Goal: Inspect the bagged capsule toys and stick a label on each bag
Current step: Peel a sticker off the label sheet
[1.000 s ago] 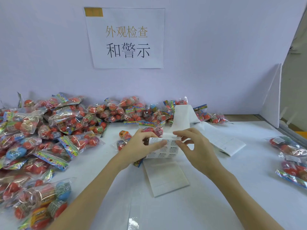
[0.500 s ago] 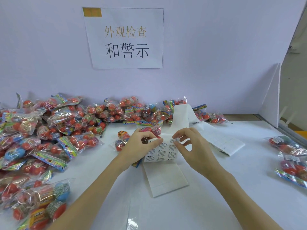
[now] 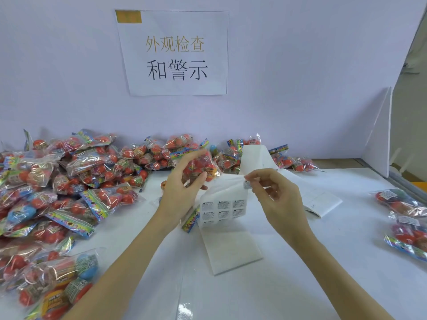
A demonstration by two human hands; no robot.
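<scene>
My left hand (image 3: 182,183) holds a clear bag of red capsule toys (image 3: 201,168) lifted above the table, fingers curled around it. My right hand (image 3: 275,192) pinches one small white warning label (image 3: 247,184) between thumb and fingertip, just right of the bag. Below both hands a folded label strip (image 3: 223,210) lies on the white table, with rows of printed labels showing on its raised part.
A large heap of bagged capsule toys (image 3: 69,181) fills the left and back of the table (image 3: 300,262). A few labelled bags (image 3: 402,204) lie at the right edge. More label strip (image 3: 321,199) trails to the back right. A paper sign (image 3: 173,51) hangs on the wall.
My right hand peeled a label off the strip and lifted it. My left hand let go of the strip and picked up a bag of toys.
</scene>
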